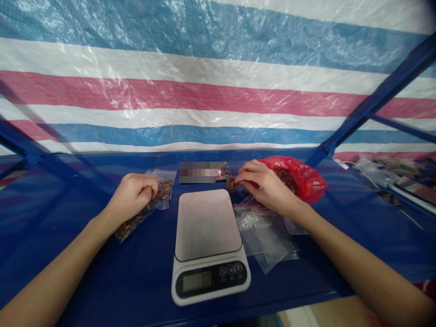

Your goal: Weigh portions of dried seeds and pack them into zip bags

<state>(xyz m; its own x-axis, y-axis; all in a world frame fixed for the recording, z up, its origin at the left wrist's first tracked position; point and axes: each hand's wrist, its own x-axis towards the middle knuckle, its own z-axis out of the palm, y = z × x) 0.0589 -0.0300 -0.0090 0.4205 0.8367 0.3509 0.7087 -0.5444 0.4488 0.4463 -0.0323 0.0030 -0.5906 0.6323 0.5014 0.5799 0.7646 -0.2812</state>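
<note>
My left hand (138, 193), fingers curled closed, is over small clear zip bags filled with brown pieces. One filled bag (164, 188) shows beyond the fingers, and another filled bag (129, 225) lies below the wrist. What the curled fingers hold, if anything, is hidden. My right hand (257, 181) has thumb and fingertips pinched at the rim of a small cup (232, 187) with brown pieces in it. Close behind that hand a red plastic bag (308, 179) lies open, with many more brown pieces inside. A white kitchen scale (208, 227) with nothing on its plate stands between my hands.
Flat, clear zip bags (269, 236) lie right of the scale, partly under my right forearm. A flat, dark-edged object (224, 171), partly blurred out, is behind the scale. Blue metal bars (378, 97) frame the shelf (146, 281); a striped sheet (190, 95) hangs behind.
</note>
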